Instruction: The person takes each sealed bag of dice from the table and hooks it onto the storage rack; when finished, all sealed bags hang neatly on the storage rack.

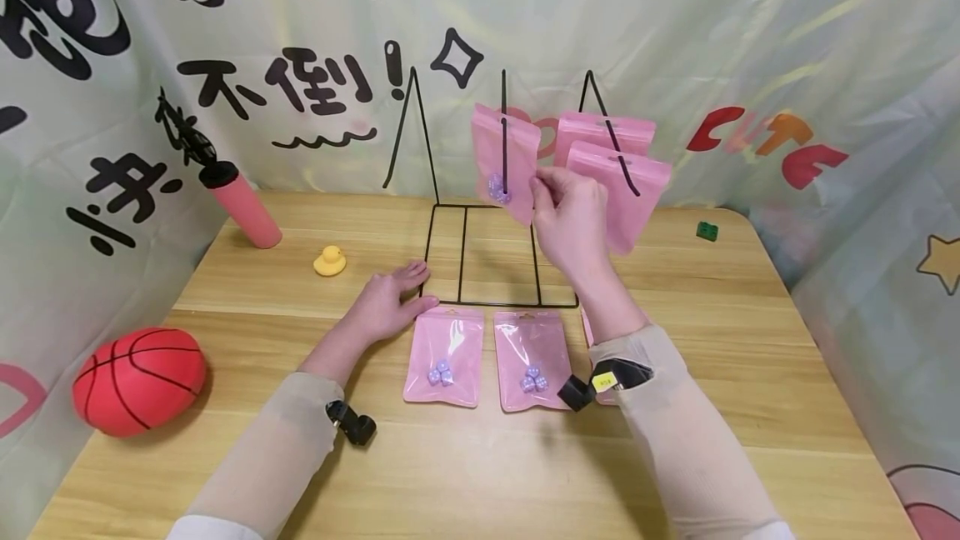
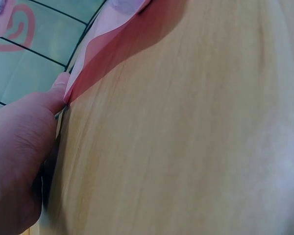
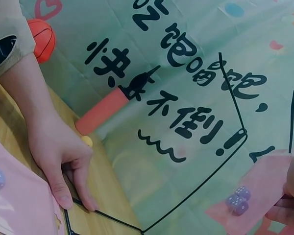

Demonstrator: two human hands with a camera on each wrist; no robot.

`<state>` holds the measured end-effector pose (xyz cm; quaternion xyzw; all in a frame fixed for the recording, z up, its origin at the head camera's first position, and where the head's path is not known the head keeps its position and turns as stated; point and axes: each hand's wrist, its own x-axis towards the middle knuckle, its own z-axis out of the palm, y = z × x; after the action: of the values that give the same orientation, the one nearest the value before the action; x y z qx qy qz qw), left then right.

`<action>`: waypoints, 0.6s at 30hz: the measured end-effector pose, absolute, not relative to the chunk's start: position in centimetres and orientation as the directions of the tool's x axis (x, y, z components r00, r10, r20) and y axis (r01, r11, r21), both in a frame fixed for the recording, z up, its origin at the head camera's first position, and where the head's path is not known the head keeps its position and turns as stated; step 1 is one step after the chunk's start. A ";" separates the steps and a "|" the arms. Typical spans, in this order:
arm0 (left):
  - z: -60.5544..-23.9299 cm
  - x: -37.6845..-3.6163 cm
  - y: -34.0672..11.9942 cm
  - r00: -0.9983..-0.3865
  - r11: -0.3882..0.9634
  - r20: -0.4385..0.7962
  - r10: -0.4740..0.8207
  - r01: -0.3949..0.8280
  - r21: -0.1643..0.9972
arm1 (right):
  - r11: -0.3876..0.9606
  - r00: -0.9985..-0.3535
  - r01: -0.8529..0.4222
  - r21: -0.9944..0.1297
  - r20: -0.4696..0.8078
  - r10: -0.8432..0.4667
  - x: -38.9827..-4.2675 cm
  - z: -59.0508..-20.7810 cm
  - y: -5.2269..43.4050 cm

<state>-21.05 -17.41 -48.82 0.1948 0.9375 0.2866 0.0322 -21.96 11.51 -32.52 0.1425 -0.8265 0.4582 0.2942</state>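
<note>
A black wire rack (image 1: 480,273) stands mid-table. On its middle peg hangs a pink bag (image 1: 504,158) with purple dice inside, and my right hand (image 1: 542,186) pinches that bag's right edge. The right wrist view shows the same pink bag (image 3: 255,196) and my fingertips (image 3: 289,203) on it. Two more pink bags (image 1: 618,182) hang on the right peg. My left hand (image 1: 397,294) lies flat with straight fingers on the rack base's front-left corner. Two pink dice bags (image 1: 444,357) (image 1: 531,361) lie on the table in front, and a third is mostly hidden under my right forearm.
A red basketball (image 1: 138,380) sits at the table's left edge. A yellow duck (image 1: 330,261) and a pink pump (image 1: 240,202) are at the back left. A small green block (image 1: 707,230) lies at the back right. A printed cloth backdrop surrounds the wooden table (image 1: 750,373).
</note>
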 end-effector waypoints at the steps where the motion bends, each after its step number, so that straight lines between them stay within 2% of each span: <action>1: -48.8 -21.0 -17.4 -0.922 0.760 0.053 0.384 0.348 0.548 | 0.543 -0.786 -0.504 -0.672 0.617 0.035 -22.0 -32.5 11.5; 12: -48.8 -20.8 -17.2 -0.922 0.753 0.045 0.384 0.341 0.562 | 0.514 -0.850 -0.442 -0.735 0.526 0.021 -21.6 -32.8 12.1; 18: -48.7 -21.0 -17.3 -0.923 0.754 0.048 0.383 0.342 0.561 | 0.506 -0.846 -0.463 -0.728 0.533 -0.007 -20.6 -33.1 12.7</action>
<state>-21.01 -17.32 -48.69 0.1936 0.9358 0.2925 0.0349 -20.62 12.72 -33.08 0.1409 -0.8343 0.4764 0.2390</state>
